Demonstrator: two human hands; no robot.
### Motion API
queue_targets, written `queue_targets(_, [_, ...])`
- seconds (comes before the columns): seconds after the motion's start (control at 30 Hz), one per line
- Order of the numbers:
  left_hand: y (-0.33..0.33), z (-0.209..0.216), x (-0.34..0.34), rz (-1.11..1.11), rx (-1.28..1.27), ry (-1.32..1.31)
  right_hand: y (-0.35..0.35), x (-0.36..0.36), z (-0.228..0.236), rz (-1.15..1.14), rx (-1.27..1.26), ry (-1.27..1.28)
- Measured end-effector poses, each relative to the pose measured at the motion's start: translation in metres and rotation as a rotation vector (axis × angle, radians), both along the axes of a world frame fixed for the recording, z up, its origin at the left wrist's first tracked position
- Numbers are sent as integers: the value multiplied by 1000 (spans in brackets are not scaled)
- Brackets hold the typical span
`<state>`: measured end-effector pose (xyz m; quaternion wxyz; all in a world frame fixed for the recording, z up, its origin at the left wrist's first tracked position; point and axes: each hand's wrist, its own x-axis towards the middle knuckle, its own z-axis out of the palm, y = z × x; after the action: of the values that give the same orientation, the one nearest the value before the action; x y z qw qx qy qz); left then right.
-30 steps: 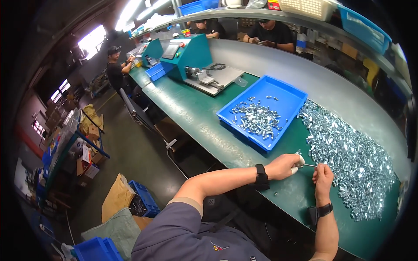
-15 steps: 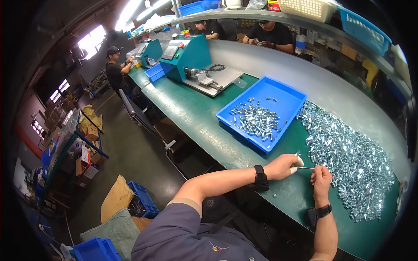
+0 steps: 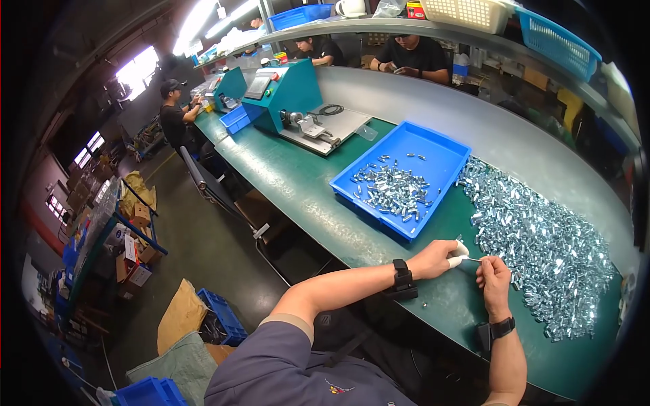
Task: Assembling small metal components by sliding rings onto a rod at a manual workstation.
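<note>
Over the near edge of the green bench, my left hand (image 3: 437,260) is closed in a pinch, with white coverings on its thumb and a finger. A small shiny metal part (image 3: 460,238) pokes up at its fingertips. My right hand (image 3: 494,276), also closed, grips a thin metal rod (image 3: 475,260) that reaches across to the left fingertips. Where the rod meets the left hand is hidden by the fingers. To the right lies a wide heap of small silvery metal parts (image 3: 542,250). Beyond my left hand, a blue tray (image 3: 433,139) holds more of them.
A teal machine (image 3: 288,91) with a metal base plate stands farther left on the green bench (image 3: 298,223). One small part (image 3: 424,304) lies near the front edge. A shelf (image 3: 406,27) with baskets runs above. Several people work beyond the bench and at its far end.
The whole view has shifted slightly left. My hands keep nearly the same pose, slightly closer together, with a shorter length of rod showing between them.
</note>
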<state>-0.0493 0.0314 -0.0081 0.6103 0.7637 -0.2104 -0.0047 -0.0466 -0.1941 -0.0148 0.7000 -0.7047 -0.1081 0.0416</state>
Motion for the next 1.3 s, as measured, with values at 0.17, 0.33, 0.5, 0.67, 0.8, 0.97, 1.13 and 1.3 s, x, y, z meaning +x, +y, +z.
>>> queue_targets(0.17, [7,8,3,-62,-20,214,7,-1,7,13,-24,6])
queue_targets(0.33, [3,0,2,-52,-14,211,2,-2,3,21,-99,18])
queue_targets(0.5, [-2,2,3,-79,-6,210,5,-3,4,75,-187,3])
queue_targets(0.67, [-1,9,-3,-71,0,194,6,-5,11,84,-183,14])
queue_targets(0.8, [6,20,-16,-40,83,16,4,-13,12,82,-171,53])
queue_targets(0.97, [33,42,-1,113,209,-285,-6,-5,0,-105,-42,145])
queue_targets(1.13, [106,77,52,525,639,-713,4,4,23,-25,-26,9])
queue_targets(1.3, [46,61,52,274,706,-525,-4,13,5,-56,52,136])
